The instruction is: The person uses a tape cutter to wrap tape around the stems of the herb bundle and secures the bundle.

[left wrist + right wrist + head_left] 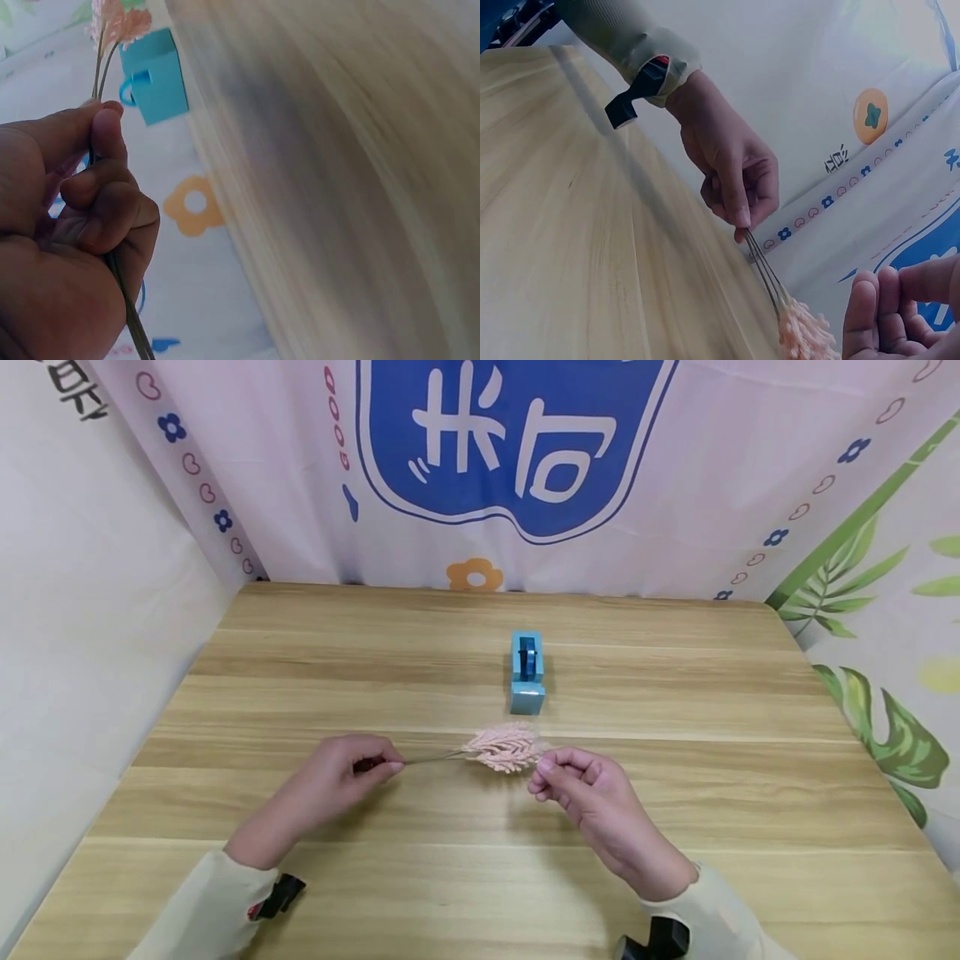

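A small bunch of pink flower sprigs (504,748) on thin stems lies across the space between my hands, over the table. My left hand (330,785) pinches the stems (133,322) between thumb and forefinger, its other fingers curled; the stem ends run past the palm in the left wrist view. At the tips of the flower heads (806,334), my right hand (592,797) has thumb and forefinger together and the other fingers curled. Whether it pinches anything is too fine to tell. Beyond the flowers stands a blue tape dispenser (528,697) with a roll in it.
The wood-grain table (300,652) extends around both hands. Printed cloth (292,468) hangs at its far edge, with more cloth on both sides. A small black device (279,896) sits on the left cuff, and another black device (663,937) on the right cuff.
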A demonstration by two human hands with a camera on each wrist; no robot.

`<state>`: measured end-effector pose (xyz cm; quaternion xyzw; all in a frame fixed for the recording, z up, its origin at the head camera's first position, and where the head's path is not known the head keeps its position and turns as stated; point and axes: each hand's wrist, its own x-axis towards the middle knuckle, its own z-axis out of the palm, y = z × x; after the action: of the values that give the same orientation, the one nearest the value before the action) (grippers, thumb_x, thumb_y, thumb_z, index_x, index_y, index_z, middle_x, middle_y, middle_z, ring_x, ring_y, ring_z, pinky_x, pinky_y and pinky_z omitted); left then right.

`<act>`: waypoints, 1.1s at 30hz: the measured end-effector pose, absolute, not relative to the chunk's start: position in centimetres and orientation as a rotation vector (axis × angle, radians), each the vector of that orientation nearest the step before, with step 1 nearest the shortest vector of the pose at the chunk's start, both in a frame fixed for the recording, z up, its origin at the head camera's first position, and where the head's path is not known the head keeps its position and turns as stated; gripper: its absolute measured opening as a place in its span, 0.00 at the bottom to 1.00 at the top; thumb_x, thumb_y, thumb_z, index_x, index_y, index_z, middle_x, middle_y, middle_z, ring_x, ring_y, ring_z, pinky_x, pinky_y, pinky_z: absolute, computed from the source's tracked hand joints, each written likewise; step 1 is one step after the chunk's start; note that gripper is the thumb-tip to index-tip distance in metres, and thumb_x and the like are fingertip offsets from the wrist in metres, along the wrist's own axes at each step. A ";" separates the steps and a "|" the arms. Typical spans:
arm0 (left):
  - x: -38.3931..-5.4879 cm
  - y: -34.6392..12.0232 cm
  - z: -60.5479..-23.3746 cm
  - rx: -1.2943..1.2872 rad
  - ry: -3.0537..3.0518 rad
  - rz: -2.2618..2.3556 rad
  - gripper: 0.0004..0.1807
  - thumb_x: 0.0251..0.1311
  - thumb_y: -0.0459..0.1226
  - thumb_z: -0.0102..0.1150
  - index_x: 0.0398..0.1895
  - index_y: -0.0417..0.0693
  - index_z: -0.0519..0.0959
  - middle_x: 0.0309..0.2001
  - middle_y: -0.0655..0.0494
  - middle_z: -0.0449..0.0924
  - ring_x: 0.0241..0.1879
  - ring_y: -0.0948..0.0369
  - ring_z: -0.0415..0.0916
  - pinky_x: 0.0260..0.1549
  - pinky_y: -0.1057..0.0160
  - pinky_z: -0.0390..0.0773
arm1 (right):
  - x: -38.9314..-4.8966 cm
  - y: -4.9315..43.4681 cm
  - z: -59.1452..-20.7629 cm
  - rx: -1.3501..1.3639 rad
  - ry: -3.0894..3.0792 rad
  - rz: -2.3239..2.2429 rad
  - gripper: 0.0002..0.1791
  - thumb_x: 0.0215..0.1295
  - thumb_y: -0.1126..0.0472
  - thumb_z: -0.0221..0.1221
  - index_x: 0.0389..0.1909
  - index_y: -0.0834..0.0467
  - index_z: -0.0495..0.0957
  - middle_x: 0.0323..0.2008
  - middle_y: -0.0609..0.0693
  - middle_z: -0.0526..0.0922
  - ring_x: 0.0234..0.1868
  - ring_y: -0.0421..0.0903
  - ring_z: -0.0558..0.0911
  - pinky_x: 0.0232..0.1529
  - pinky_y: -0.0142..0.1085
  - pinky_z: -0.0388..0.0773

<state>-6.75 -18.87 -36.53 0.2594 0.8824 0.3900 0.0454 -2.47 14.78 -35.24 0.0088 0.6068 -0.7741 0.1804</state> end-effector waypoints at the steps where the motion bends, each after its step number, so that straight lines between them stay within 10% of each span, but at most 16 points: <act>1: -6.8 -18.4 -36.6 0.795 2.692 1.186 0.05 0.70 0.32 0.64 0.37 0.48 0.87 0.32 0.56 0.87 0.27 0.72 0.70 0.29 0.68 0.76 | -2.5 14.8 -35.2 0.020 1.714 -2.189 0.04 0.78 0.67 0.56 0.43 0.63 0.79 0.36 0.44 0.87 0.41 0.38 0.85 0.51 0.30 0.85; 33: -9.4 -6.1 -35.2 1.139 2.622 1.283 0.03 0.68 0.31 0.67 0.38 0.45 0.88 0.33 0.55 0.86 0.29 0.69 0.71 0.28 0.72 0.77 | -2.5 14.6 -35.5 0.027 1.698 -2.186 0.04 0.77 0.67 0.57 0.42 0.61 0.80 0.35 0.44 0.87 0.40 0.38 0.86 0.50 0.30 0.85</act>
<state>-9.42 -6.05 -35.21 0.3635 0.8367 0.4095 0.0039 -2.52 14.59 -35.51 0.0096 0.6028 -0.7760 0.1854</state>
